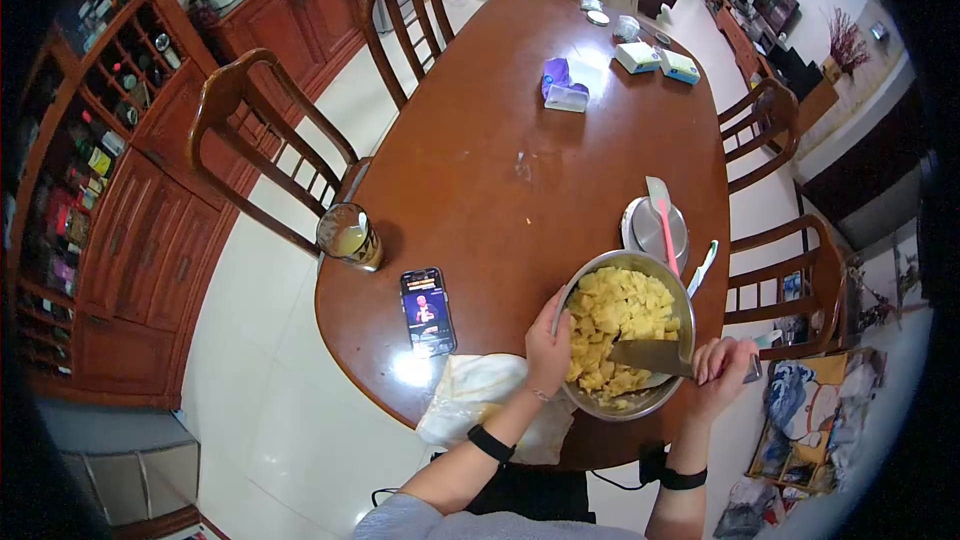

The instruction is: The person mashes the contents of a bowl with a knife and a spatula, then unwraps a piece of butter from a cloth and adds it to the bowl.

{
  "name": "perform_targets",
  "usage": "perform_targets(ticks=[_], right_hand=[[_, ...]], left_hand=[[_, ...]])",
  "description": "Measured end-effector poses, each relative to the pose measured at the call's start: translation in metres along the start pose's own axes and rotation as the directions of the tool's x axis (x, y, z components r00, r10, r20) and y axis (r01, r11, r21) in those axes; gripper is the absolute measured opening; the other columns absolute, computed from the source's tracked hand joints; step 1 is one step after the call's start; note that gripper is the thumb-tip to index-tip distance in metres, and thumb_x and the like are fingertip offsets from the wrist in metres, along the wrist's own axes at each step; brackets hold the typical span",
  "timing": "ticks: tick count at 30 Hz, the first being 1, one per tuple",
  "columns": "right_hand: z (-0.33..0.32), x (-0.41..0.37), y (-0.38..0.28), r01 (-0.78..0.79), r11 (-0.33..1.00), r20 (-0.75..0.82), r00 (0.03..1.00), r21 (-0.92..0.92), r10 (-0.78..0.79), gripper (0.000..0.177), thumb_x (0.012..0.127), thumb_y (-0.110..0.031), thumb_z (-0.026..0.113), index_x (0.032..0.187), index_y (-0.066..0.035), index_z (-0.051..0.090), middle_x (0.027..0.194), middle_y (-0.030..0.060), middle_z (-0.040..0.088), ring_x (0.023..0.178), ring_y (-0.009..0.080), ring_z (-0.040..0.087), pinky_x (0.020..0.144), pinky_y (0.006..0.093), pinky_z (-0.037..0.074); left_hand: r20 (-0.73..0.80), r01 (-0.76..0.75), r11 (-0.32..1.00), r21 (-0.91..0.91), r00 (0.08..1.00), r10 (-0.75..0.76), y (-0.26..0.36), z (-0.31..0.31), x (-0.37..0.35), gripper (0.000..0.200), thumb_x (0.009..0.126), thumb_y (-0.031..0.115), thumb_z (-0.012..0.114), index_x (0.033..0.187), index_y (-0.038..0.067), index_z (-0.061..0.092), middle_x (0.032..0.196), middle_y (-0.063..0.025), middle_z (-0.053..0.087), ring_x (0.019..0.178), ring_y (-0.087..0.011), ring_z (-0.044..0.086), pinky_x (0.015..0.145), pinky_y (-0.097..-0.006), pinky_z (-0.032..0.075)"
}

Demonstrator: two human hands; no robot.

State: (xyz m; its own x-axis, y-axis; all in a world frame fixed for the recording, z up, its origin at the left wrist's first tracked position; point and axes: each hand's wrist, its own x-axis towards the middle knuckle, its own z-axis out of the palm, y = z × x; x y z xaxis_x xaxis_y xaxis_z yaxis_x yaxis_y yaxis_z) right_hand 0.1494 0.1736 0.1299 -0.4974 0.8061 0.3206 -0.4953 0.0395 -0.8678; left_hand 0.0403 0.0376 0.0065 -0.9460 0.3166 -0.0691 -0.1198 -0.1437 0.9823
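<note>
A metal bowl full of yellow chunks stands near the right front edge of the wooden table. My left hand grips the bowl's left rim. In my right hand is the handle of a wide-bladed knife, its blade lying over the chunks inside the bowl. Just behind the bowl, a spatula with a pink handle rests on a round metal-topped item. A pale cloth lies left of the bowl, partly under my left forearm.
On the table are a lit phone and a glass of yellowish liquid at the left. A purple package and tissue packs lie farther back. Wooden chairs line both sides.
</note>
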Motion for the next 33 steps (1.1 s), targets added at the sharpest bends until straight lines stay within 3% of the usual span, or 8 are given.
perform_targets(ticks=[6,10,12,17,20,23,31,33], right_hand=[[-0.009,0.02,0.007,-0.053,0.999,-0.172,0.984,0.015,0.054,0.027,0.098,-0.022,0.046,0.073,-0.014,0.04,0.048,-0.0035,0.03,0.036,0.0048,0.025,0.034,0.0212,0.022],[-0.017,0.01,0.009,-0.058,0.998,-0.178,0.982,0.0,0.057,0.027,0.098,-0.024,0.046,0.074,-0.014,0.04,0.048,-0.0034,0.03,0.036,0.0052,0.025,0.034,0.0213,0.022],[-0.009,0.004,0.009,-0.015,1.0,-0.024,1.0,0.012,0.016,0.026,0.098,-0.025,0.046,0.076,-0.013,0.04,0.048,-0.0028,0.03,0.036,0.0059,0.026,0.035,0.0213,0.022],[-0.002,0.002,0.013,-0.078,0.997,0.02,0.997,-0.027,0.078,0.027,0.098,-0.024,0.046,0.075,-0.013,0.039,0.047,-0.0014,0.032,0.035,0.0075,0.027,0.034,0.0224,0.023],[-0.005,0.002,0.019,-0.068,0.998,0.28,0.958,-0.004,0.067,0.024,0.097,-0.017,0.048,0.075,-0.011,0.041,0.047,0.0009,0.036,0.035,0.0094,0.031,0.034,0.0233,0.026],[-0.005,0.002,0.028,-0.056,0.998,0.285,0.956,-0.027,0.061,0.021,0.096,-0.015,0.048,0.076,-0.009,0.043,0.046,0.0006,0.036,0.035,0.0091,0.03,0.034,0.0236,0.027],[0.006,-0.007,0.035,-0.002,0.983,0.173,0.984,-0.186,0.035,0.023,0.097,-0.018,0.046,0.075,-0.012,0.041,0.047,-0.002,0.032,0.037,0.0071,0.029,0.035,0.0222,0.024],[0.011,-0.004,0.03,-0.076,0.992,-0.034,0.997,-0.099,0.073,0.026,0.097,-0.015,0.046,0.072,-0.01,0.04,0.046,-0.0006,0.035,0.035,0.0071,0.03,0.034,0.0221,0.026]], left_hand=[[-0.027,-0.008,1.0,-0.023,1.0,0.007,-0.001,0.002,0.001,0.036,0.095,0.009,0.047,0.129,-0.004,0.049,0.121,-0.013,0.06,0.111,-0.0168,0.056,0.096,-0.0294,0.041],[-0.069,-0.018,1.0,-0.006,0.997,0.017,-0.002,0.005,-0.001,0.033,0.095,0.013,0.05,0.124,-0.002,0.053,0.115,-0.0097,0.063,0.106,-0.0158,0.057,0.092,-0.0289,0.044],[-0.052,-0.012,0.999,-0.033,0.999,0.011,-0.003,0.004,-0.001,0.032,0.096,0.013,0.049,0.124,-0.002,0.053,0.114,-0.0089,0.063,0.105,-0.0151,0.058,0.092,-0.0286,0.044],[-0.025,0.021,0.998,-0.058,0.999,-0.022,0.002,0.002,0.0,0.035,0.095,0.008,0.048,0.127,-0.005,0.05,0.12,-0.0118,0.061,0.11,-0.0154,0.056,0.096,-0.0285,0.041],[-0.04,0.006,0.997,-0.072,0.999,-0.009,-0.001,0.003,0.0,0.033,0.095,0.011,0.049,0.125,-0.003,0.053,0.116,-0.01,0.062,0.107,-0.0145,0.057,0.094,-0.0281,0.043],[-0.043,0.003,0.998,-0.07,0.999,-0.006,0.001,0.004,-0.001,0.032,0.095,0.01,0.049,0.125,-0.003,0.053,0.116,-0.0098,0.062,0.106,-0.0143,0.057,0.093,-0.0281,0.043],[-0.044,0.014,0.997,-0.076,0.999,-0.018,0.001,0.004,-0.001,0.034,0.094,0.006,0.048,0.127,-0.004,0.052,0.119,-0.0122,0.061,0.109,-0.0162,0.057,0.095,-0.0288,0.042],[-0.047,-0.008,1.0,-0.023,0.999,0.007,0.003,0.003,0.0,0.033,0.094,0.006,0.048,0.126,-0.004,0.052,0.119,-0.0124,0.061,0.109,-0.0169,0.057,0.095,-0.0292,0.043]])
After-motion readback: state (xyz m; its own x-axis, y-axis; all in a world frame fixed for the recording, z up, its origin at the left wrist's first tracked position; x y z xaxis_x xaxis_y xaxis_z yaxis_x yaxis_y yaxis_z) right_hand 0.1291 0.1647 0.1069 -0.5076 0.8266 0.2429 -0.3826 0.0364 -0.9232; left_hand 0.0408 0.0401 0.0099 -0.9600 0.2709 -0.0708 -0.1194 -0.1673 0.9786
